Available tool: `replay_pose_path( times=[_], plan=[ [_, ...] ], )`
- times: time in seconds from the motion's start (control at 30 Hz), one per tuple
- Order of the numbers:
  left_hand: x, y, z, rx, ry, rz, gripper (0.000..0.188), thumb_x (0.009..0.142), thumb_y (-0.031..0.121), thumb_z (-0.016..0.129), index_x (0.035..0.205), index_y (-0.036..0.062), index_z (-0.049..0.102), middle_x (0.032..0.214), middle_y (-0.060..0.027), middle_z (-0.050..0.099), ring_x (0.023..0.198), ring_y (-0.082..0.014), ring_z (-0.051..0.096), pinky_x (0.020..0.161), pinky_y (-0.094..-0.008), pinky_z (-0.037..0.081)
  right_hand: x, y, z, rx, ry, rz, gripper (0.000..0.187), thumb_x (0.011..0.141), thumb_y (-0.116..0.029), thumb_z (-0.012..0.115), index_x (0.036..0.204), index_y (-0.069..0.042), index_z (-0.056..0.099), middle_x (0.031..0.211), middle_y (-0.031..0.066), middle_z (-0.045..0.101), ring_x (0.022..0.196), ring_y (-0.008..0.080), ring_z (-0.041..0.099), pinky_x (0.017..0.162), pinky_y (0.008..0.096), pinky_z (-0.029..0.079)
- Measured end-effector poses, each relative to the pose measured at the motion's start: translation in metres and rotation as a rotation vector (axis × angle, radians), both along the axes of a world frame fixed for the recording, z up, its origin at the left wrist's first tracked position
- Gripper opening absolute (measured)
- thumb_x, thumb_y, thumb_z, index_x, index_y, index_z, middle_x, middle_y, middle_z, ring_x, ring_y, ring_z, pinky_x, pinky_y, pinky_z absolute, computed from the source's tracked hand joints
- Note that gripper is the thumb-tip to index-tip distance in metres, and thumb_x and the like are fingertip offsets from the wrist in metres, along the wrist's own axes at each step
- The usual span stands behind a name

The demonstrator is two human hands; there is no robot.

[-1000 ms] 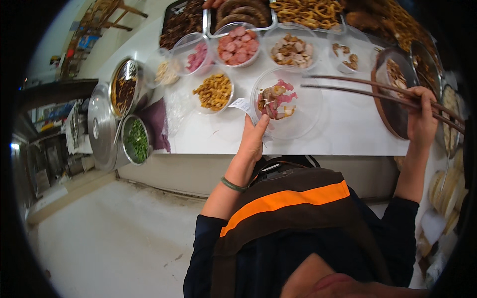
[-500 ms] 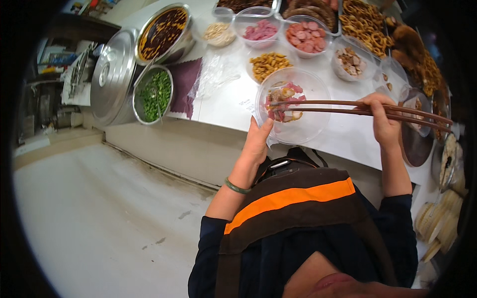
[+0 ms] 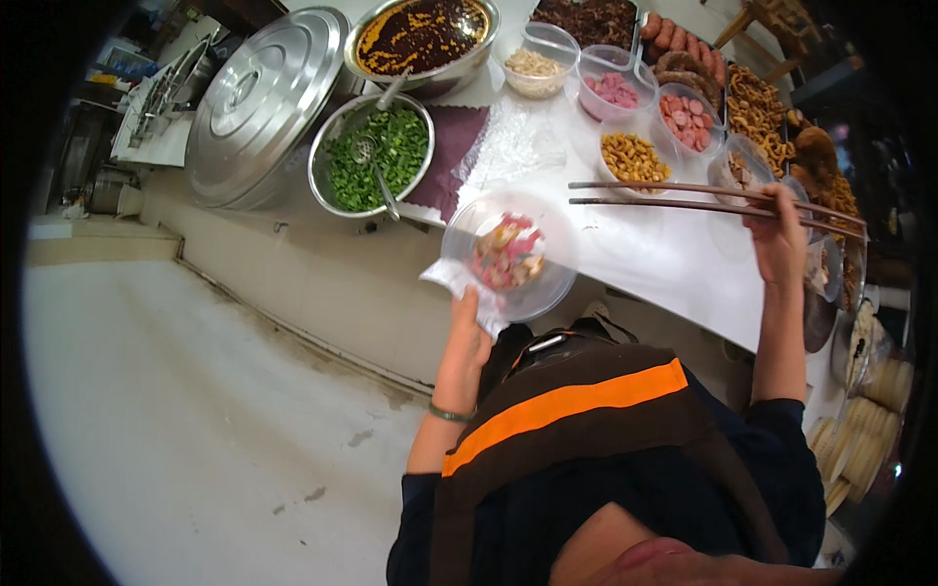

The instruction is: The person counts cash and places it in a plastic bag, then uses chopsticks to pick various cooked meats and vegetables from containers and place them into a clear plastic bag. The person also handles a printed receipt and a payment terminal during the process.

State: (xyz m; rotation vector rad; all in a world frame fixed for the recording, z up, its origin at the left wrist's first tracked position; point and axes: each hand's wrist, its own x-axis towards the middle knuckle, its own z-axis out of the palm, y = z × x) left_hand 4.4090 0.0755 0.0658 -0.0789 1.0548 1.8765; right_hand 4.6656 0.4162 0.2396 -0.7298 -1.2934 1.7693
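My left hand (image 3: 471,337) grips a clear plastic bowl (image 3: 555,283) by its near left side, just off the table's front edge. In the bowl lie pink and brown pieces of food (image 3: 508,252). A white paper slip (image 3: 451,276) is pinched against the bowl by the same hand. Long brown chopsticks (image 3: 674,195) are closed in my right hand (image 3: 777,239); their tips point left, above the table and apart from the bowl. A steel bowl of chopped green onions (image 3: 347,146), with a slotted spoon (image 3: 365,151) in it, stands left of the plastic bowl.
A large steel pot of dark sauce (image 3: 422,34) and a big metal lid (image 3: 262,103) stand at the far left. Plastic tubs hold corn-yellow pieces (image 3: 633,156), sliced sausage (image 3: 686,122), pink cubes (image 3: 613,90) and pale shreds (image 3: 534,70). Trays of meats line the right.
The chopsticks have come out of the plastic bowl. My left hand has carried the bowl left, closer to the green onions and off the table edge. The view has shifted too.
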Motion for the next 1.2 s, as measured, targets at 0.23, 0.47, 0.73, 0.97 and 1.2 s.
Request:
replay_pose_path(
  times=[0.23, 0.47, 0.73, 0.97, 1.2],
  plan=[
    [-0.044, -0.104, -0.010, -0.004, -0.186, 0.217, 0.054, 0.099, 0.050, 0.036, 0.139, 0.0127, 0.038, 0.134, -0.0061, 0.049, 0.114, -0.0241, 0.052, 0.091, -0.0409, 0.045, -0.059, -0.053, -0.043, -0.272, -0.213, -0.046, 0.028, 0.096, -0.034, 0.053, 0.101, -0.007, 0.060, 0.084, 0.0093, 0.067, 0.071, 0.0184, 0.065, 0.061, 0.0285, 0.053],
    [-0.083, -0.150, -0.009, -0.127, -0.134, 0.297, 0.055, 0.097, 0.056, 0.037, 0.136, 0.0177, 0.041, 0.129, -0.0026, 0.052, 0.105, -0.0211, 0.052, 0.073, -0.0355, 0.044, -0.151, -0.007, 0.001, 0.950, -0.289, -0.190, 0.013, 0.094, -0.009, 0.056, 0.100, -0.001, 0.065, 0.087, 0.0022, 0.062, 0.068, 0.0103, 0.055, 0.063, 0.0221, 0.046],
    [-0.082, -0.174, -0.012, -0.155, -0.102, 0.386, 0.060, 0.096, 0.059, 0.035, 0.138, 0.0179, 0.039, 0.135, -0.0030, 0.049, 0.116, -0.0237, 0.049, 0.086, -0.0386, 0.043, -0.280, 0.063, -0.062, 1.640, -0.834, 0.083, 0.025, 0.079, -0.005, 0.059, 0.102, -0.013, 0.059, 0.104, 0.0111, 0.055, 0.092, 0.0300, 0.059, 0.075, 0.0344, 0.050],
    [-0.060, -0.194, 0.008, -0.196, -0.064, 0.504, 0.065, 0.096, 0.059, 0.034, 0.144, 0.0139, 0.034, 0.143, -0.0051, 0.043, 0.131, -0.0256, 0.040, 0.106, -0.0426, 0.031, -0.353, 0.119, -0.128, 1.604, -0.922, 0.153, 0.014, 0.083, -0.011, 0.053, 0.096, -0.011, 0.058, 0.102, 0.0115, 0.053, 0.092, 0.0318, 0.061, 0.075, 0.0406, 0.051],
    [-0.070, -0.173, 0.001, -0.234, -0.115, 0.558, 0.063, 0.098, 0.056, 0.033, 0.144, 0.0116, 0.034, 0.142, -0.0056, 0.044, 0.128, -0.0252, 0.043, 0.105, -0.0407, 0.034, -0.365, 0.137, -0.141, 1.489, -1.050, 0.396, 0.030, 0.091, -0.015, 0.045, 0.119, -0.009, 0.054, 0.124, 0.0210, 0.053, 0.107, 0.0364, 0.058, 0.089, 0.0402, 0.046]
  ],
)
